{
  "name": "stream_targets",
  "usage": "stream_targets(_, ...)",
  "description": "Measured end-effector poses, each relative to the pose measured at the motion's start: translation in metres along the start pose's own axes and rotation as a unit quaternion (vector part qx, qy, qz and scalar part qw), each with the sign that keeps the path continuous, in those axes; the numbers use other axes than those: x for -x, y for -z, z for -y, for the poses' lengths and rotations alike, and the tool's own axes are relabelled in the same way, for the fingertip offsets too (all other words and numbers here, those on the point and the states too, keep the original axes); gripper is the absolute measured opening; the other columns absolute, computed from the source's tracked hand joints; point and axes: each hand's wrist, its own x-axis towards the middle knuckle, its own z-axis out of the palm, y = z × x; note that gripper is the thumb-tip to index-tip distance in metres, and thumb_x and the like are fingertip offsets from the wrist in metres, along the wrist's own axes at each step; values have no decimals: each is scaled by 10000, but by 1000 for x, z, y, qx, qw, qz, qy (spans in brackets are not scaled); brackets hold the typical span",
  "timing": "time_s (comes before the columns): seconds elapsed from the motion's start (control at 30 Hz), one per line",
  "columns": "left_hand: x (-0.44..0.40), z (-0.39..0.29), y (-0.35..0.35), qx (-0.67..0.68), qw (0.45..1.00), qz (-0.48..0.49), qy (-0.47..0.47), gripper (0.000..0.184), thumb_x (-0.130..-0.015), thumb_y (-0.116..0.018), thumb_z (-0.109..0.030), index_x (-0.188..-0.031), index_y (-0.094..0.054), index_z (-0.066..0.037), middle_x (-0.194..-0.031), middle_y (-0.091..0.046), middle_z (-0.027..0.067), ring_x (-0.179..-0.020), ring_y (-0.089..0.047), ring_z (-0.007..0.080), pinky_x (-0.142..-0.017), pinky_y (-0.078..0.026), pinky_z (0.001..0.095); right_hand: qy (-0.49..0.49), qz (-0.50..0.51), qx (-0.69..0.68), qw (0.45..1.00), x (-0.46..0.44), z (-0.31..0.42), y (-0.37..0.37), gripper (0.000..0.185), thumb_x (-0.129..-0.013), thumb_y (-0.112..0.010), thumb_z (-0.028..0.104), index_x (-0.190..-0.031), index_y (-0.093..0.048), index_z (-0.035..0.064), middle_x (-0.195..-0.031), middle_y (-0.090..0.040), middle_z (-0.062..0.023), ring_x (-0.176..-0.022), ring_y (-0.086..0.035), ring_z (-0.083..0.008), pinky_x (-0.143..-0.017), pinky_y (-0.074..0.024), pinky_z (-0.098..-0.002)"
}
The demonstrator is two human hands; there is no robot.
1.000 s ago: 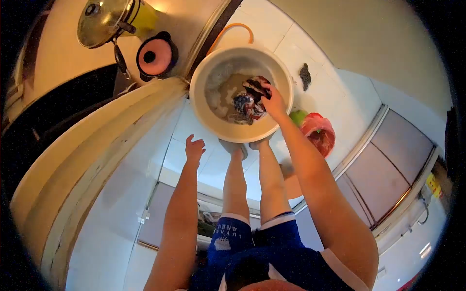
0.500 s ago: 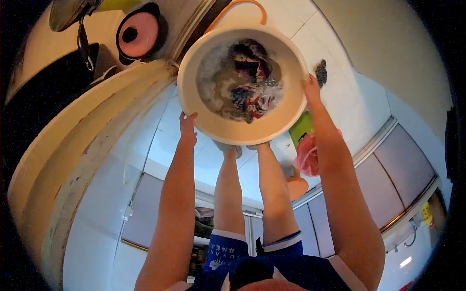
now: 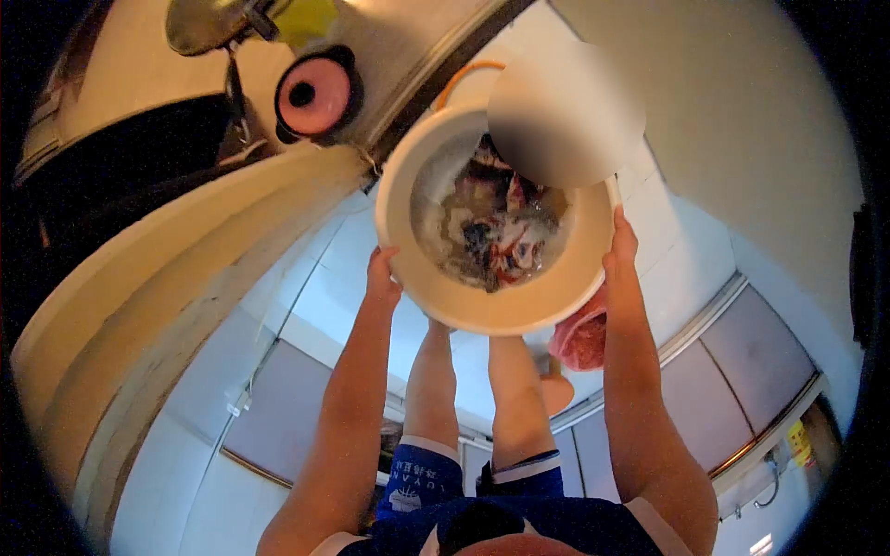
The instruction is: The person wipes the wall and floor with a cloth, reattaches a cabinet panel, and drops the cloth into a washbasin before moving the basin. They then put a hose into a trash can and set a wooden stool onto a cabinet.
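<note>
A wide cream plastic basin (image 3: 501, 315) is held out in front of my legs. Cloudy, sudsy water fills its bottom, with dark, red and whitish wet pieces (image 3: 501, 246) in it; whether they are cloth cannot be made out. My left hand (image 3: 383, 275) grips the lower left rim, fingers closed on the edge. On the opposite side, my right hand (image 3: 622, 246) is closed around the right rim. A round blurred patch hides the basin's upper right part.
A black pot with a pink lid (image 3: 313, 94) and a frying pan (image 3: 199, 28) stand at upper left. An orange hose-like loop (image 3: 464, 76) lies beyond the basin. On the right is a pink plastic bag (image 3: 581, 343). Cabinet doors (image 3: 287, 408) line the room behind my legs.
The basin has come nearer my body in both hands, while the whole view has shifted. It now covers the green object on the floor. A blurred patch has appeared over its far right side.
</note>
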Motion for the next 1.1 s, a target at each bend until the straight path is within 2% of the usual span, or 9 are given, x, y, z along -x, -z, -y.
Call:
stream_targets(0.07,17,-17,-13,34,999,0,4,457,-780,-583,-172,-1216,-492,-72,-1123,-548,97,-1099,-488,267,-921,-405,465,9,-18,6,1000,23,24,-10,442,-863,-627,326,-1129,-557,-20,-1070,-595,-109,-936,-570,-235,-806,-478,-367)
stream_targets(0.23,74,-48,-48,44,998,-34,-10,402,-800,-568,-175,-1170,-501,-31,-1112,-550,135,-1049,-522,278,-862,-449,452,3,-41,-16,999,109,104,-8,419,-896,-590,284,-1180,-542,-20,-1121,-594,-103,-976,-576,-233,-843,-480,-361)
stream_targets(0.43,99,-111,-74,29,997,-3,-74,531,-772,-571,-264,-1222,-459,-7,-1129,-545,183,-1005,-534,348,-881,-416,525,27,-20,-37,999,136,151,-37,393,-903,-579,264,-1180,-543,-12,-1113,-596,-103,-981,-580,-233,-841,-487,-364)
stream_targets(0.5,109,-134,-81,65,993,-68,-67,334,-787,-547,-150,-1073,-555,22,-990,-588,159,-852,-588,297,-720,-498,435,63,14,-81,995,152,170,-55,375,-864,-636,287,-1077,-582,-16,-1016,-618,-96,-856,-601,-234,-749,-512,-380)
stream_targets(0.7,97,-155,-94,140,972,-157,-105,304,-752,-560,-123,-1003,-597,44,-925,-603,148,-809,-592,269,-680,-484,420,118,33,4,992,161,227,-108,386,-867,-629,285,-1103,-569,-15,-1032,-616,-107,-873,-610,-238,-756,-519,-388)
stream_targets(0.83,169,-193,-114,43,962,-238,-124,316,-763,-546,-134,-1008,-597,59,-918,-608,147,-801,-597,260,-688,-479,405,27,128,-56,990,196,280,-129,401,-871,-621,280,-1116,-559,-32,-1053,-613,-126,-890,-612,-249,-753,-521,-402)
stream_targets(0.9,173,-194,-117,188,956,-201,-104,328,-772,-535,-141,-1016,-590,71,-932,-610,147,-810,-601,258,-700,-477,396,53,68,-21,996,229,313,-148,410,-882,-602,280,-1126,-552,-46,-1069,-611,-138,-898,-613,-257,-756,-520,-417)
stream_targets(1.03,250,-263,-149,229,941,-225,-108,332,-771,-539,-141,-1018,-583,76,-939,-611,147,-828,-605,259,-701,-479,399,63,95,-12,993,230,362,-184,433,-889,-590,295,-1141,-541,-54,-1060,-613,-141,-897,-613,-261,-746,-518,-418)
stream_targets(1.1,259,-292,-152,273,931,-219,-107,342,-756,-551,-134,-1023,-573,77,-951,-609,151,-833,-609,268,-701,-485,403,68,27,54,996,243,379,-214,407,-898,-572,285,-1127,-546,-50,-1043,-612,-144,-878,-611,-265,-728,-510,-427)
